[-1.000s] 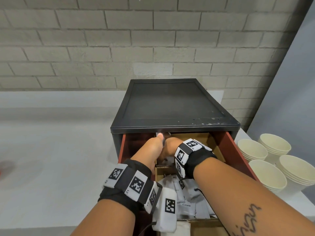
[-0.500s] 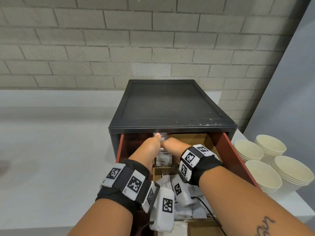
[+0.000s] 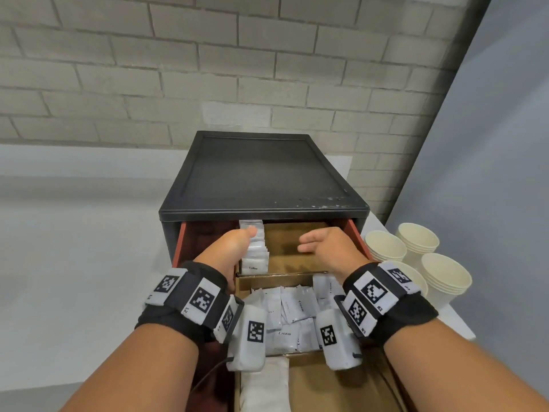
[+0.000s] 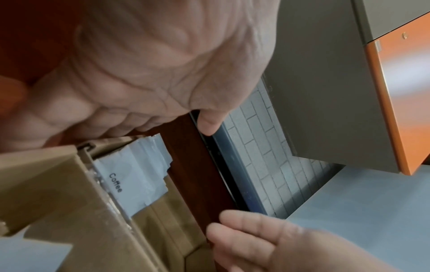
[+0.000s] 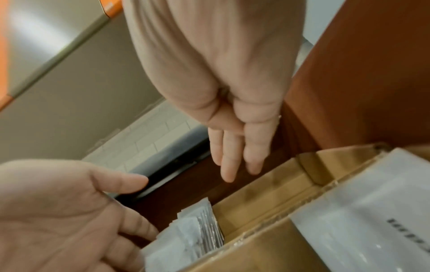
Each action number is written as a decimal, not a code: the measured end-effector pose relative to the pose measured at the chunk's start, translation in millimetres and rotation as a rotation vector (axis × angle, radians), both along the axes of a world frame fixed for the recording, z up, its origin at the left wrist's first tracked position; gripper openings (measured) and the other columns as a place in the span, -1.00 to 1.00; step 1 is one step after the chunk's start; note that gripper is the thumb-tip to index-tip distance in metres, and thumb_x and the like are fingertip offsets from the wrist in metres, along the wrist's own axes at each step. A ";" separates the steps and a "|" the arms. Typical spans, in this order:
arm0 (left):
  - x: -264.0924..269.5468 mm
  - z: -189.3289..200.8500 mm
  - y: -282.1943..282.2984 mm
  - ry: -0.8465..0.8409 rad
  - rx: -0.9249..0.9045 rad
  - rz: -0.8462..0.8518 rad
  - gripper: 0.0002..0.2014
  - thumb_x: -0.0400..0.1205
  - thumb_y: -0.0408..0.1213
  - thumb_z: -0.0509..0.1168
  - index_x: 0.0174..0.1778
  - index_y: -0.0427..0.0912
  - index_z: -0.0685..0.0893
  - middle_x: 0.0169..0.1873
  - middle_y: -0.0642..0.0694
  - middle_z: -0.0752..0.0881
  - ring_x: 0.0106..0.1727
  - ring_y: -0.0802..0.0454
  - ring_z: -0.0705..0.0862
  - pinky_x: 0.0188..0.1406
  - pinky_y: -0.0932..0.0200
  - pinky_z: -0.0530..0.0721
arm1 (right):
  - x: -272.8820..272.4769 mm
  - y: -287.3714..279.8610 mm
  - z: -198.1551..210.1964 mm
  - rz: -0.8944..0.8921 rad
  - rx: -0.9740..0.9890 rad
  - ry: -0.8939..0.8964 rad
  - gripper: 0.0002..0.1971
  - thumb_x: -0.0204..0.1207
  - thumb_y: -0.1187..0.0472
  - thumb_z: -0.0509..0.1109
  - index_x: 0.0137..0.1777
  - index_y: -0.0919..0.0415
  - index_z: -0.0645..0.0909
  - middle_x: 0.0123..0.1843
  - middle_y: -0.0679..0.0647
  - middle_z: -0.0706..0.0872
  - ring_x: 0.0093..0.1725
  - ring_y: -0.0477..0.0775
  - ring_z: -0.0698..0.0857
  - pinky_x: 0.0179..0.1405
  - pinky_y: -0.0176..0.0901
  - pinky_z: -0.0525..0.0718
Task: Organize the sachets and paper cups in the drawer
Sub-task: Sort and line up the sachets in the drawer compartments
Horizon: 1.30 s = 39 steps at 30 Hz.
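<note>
Inside the open drawer (image 3: 355, 233), the left hand (image 3: 230, 248) rests against the upright coffee sachets (image 3: 255, 251), fingers relaxed. The right hand (image 3: 329, 248), earlier beside it, has drawn away, open and holding nothing. Paper cups (image 3: 416, 263) stand right of the drawer.

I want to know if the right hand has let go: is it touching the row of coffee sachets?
Apart. The head view shows the right hand open over bare cardboard, a clear gap from the coffee sachets beside the left hand.
</note>
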<state>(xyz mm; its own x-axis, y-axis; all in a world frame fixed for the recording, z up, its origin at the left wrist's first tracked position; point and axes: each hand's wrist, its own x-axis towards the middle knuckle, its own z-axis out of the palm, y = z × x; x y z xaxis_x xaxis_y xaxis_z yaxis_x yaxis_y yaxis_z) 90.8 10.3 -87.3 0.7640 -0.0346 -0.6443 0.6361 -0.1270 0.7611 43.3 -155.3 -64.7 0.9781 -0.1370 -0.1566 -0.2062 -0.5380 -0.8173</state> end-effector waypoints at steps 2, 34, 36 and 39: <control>-4.3 2.9 -1.1 -0.016 0.026 -0.013 -0.29 0.60 0.12 0.22 0.61 -0.12 0.22 0.58 -0.28 0.29 0.54 -0.35 0.31 0.46 -0.41 0.26 | -17.1 -1.2 1.6 -0.035 0.012 -0.010 -0.73 0.51 0.48 0.30 0.18 0.37 0.67 0.17 0.19 0.70 0.20 0.04 0.58 0.08 -0.26 0.44; -64.2 5.8 -38.3 -0.285 1.235 -1.284 -0.62 0.48 -0.25 0.48 0.20 -0.24 0.69 -0.06 -0.12 0.68 0.00 -0.04 0.67 -0.02 0.15 0.59 | -54.1 5.8 -53.7 0.387 -0.441 0.288 0.09 0.23 -0.05 0.61 0.63 -0.18 -0.06 0.52 0.17 0.19 0.48 0.29 0.38 0.40 0.01 0.49; -62.4 2.0 -37.4 -0.307 1.213 -1.276 -0.64 0.48 -0.23 0.47 0.19 -0.21 0.69 -0.01 -0.12 0.70 -0.09 0.02 0.59 -0.06 0.18 0.56 | -54.4 6.8 -52.9 0.406 -0.421 0.263 0.07 0.23 -0.01 0.61 0.62 -0.18 -0.02 0.51 0.18 0.19 0.44 0.29 0.43 0.37 0.00 0.51; -59.7 -0.1 -35.6 -0.305 1.165 -1.194 -0.66 0.49 -0.21 0.47 0.16 -0.23 0.70 0.06 -0.13 0.73 -0.10 0.04 0.58 -0.06 0.18 0.57 | -54.9 9.8 -52.4 0.420 -0.385 0.191 -0.04 0.21 0.12 0.64 0.56 -0.14 0.16 0.40 0.18 0.32 0.31 0.26 0.53 0.23 -0.07 0.57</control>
<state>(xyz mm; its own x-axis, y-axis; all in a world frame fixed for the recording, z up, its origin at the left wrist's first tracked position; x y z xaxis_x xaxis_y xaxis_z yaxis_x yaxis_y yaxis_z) 31.1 -25.3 -87.4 0.7563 -0.2896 -0.5866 -0.3628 -0.9318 -0.0077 -11.6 -145.5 -117.0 0.9202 0.1730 -0.3510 -0.0363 -0.8554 -0.5168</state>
